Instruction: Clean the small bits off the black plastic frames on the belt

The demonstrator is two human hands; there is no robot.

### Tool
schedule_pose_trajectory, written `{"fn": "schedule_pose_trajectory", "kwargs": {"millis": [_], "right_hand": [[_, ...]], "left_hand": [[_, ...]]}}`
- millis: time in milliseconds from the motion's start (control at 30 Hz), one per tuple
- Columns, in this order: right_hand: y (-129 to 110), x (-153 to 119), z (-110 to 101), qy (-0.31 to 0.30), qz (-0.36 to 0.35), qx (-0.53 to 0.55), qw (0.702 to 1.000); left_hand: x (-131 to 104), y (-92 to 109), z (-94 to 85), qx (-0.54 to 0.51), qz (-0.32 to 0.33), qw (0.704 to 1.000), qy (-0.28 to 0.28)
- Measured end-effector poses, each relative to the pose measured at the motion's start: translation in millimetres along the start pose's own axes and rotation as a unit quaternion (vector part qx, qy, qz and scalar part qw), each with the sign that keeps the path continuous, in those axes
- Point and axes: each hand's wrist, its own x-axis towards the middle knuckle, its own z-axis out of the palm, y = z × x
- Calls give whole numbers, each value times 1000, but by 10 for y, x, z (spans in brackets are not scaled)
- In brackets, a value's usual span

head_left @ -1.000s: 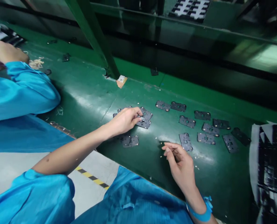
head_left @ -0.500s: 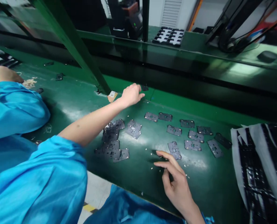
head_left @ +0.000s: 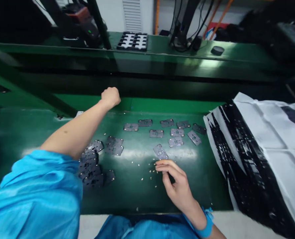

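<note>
My left hand is closed in a fist at the back of the green bench, over the bright green strip. What it holds, if anything, is hidden. My right hand is low over the bench, its fingertips drawn together beside several tiny pale pieces; anything in the pinch is too small to name. Just beyond those fingertips lies a flat dark plate with cutouts. Several similar plates are spread farther back. Near my left forearm are a heap of dark plates and a small cluster.
A black-and-white plastic sheet or bag covers the bench's right side. A slanted green post stands at left. On the raised shelf behind are a black-and-white tray and a dark round object.
The view has swung right, and the co-worker's blue sleeve has left it. My left fingers have curled into a fist; the dark piece near them no longer shows. My right fingertips have come together.
</note>
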Motion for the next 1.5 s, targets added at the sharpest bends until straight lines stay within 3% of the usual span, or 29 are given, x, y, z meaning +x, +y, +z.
{"fn": "schedule_pose_trajectory", "kwargs": {"millis": [100,167,233,333,400,500,600,667,867,1000,1133,1267,1500], "right_hand": [[9,2,-53,44,18,-2,999],[-10,32,-108,81,43,21,996],[-69,88,-169,104,78,73,989],[-222,175,-240,87,114,162,976],[-325,197,-257,77,123,189,971],[-412,151,-243,91,129,191,969],[-409,57,-234,93,139,188,968],[-381,20,-263,81,140,163,973],[-330,105,-345,50,63,-14,997],[-302,108,-181,85,140,92,982],[-283,99,-131,78,192,164,965],[-325,173,-278,51,152,90,983],[-298,190,-263,74,154,85,982]], "left_hand": [[-505,92,-22,-21,36,999,-3],[-999,213,-1,-74,109,990,-60],[-1534,357,22,-217,238,932,-167],[-2213,519,39,-277,329,878,-209],[-2510,558,73,-317,350,856,-211],[-2774,548,227,-420,310,821,-230],[-2937,513,465,-525,234,778,-255],[-3003,492,596,-561,199,766,-243],[-2983,496,687,-499,195,823,-187],[-2970,532,779,-535,197,817,-88],[-2980,488,847,-481,250,831,-127],[-2952,435,780,-407,286,846,-195],[-2996,439,821,-388,306,865,-89]]}}
